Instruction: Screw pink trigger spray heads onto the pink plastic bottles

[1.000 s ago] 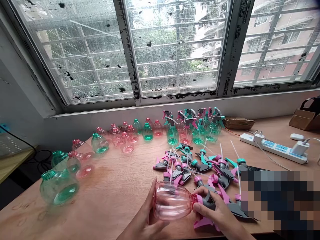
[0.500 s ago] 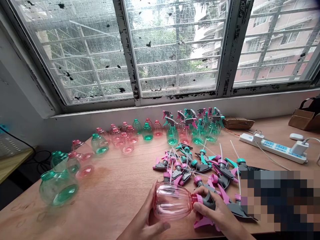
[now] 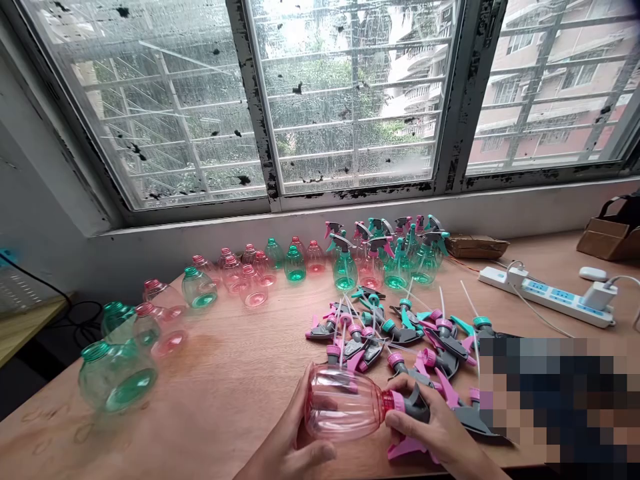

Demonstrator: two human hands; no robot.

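Note:
A clear pink spray bottle [image 3: 345, 403] lies sideways between my hands above the table's front edge, its neck toward the right. My left hand [image 3: 295, 433] is wrapped round the bottle's base. On the neck sits a trigger spray head [image 3: 413, 405] with a pink collar and grey body, and the fingers of my right hand [image 3: 425, 423] are closed round it. Just beyond the bottle lies a heap of loose spray heads [image 3: 370, 333], pink-and-grey and teal-and-grey, several with white tubes sticking up.
Open-necked green and pink bottles [image 3: 117, 377] line the table's left and back. Finished-looking bottles with spray heads [image 3: 345, 263] cluster at the back. A white power strip [image 3: 547, 297], a cardboard box [image 3: 613, 233] and a wrapped brown package [image 3: 477, 247] are on the right.
The bottle and both hands have shifted very slightly left. My grip on the bottle and the spray head stays much the same.

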